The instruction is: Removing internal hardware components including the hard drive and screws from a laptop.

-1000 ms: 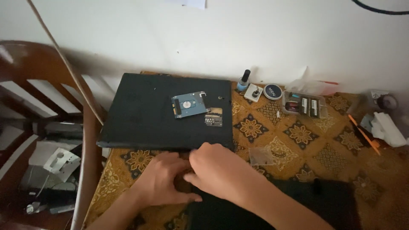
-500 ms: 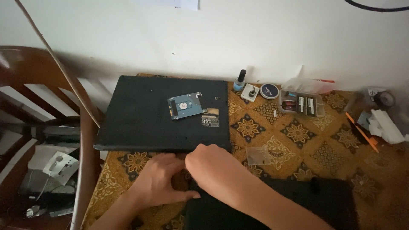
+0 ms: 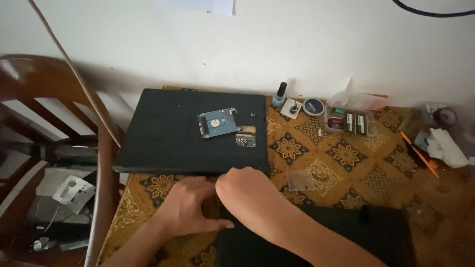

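At the near edge of the counter point(image 3: 376, 183), both of your hands meet over the left corner of a flat black panel point(image 3: 346, 237). That panel lies directly under and to the right of your hands, its long axis running left to right along the counter's front. Your left hand point(image 3: 185, 207) rests palm down on the patterned cloth with its thumb stretched along the panel's edge; the fingers are loosely spread and I cannot tell whether they pinch anything. Your right hand point(image 3: 247, 195) is curled over the same corner, knuckles up, fingertips hidden beneath it, so whether it grips the panel or a small part there cannot be told. The right hand is the nearer one to the panel, lying partly on it, while the left touches only its edge.

Beyond your hands, a closed black laptop point(image 3: 188, 143), matte and rectangular, lies with its long side parallel to the panel. On it sit a bare hard drive point(image 3: 218, 122), metallic with a blue label, and a small dark circuit board point(image 3: 246, 140) just beside it. A clear plastic piece point(image 3: 300, 180) lies on the gold-and-brown cloth to the right of your hands. Farther back stand a small bottle point(image 3: 279, 95), a round tin point(image 3: 312, 106) and a clear tray point(image 3: 350, 121) of memory sticks.
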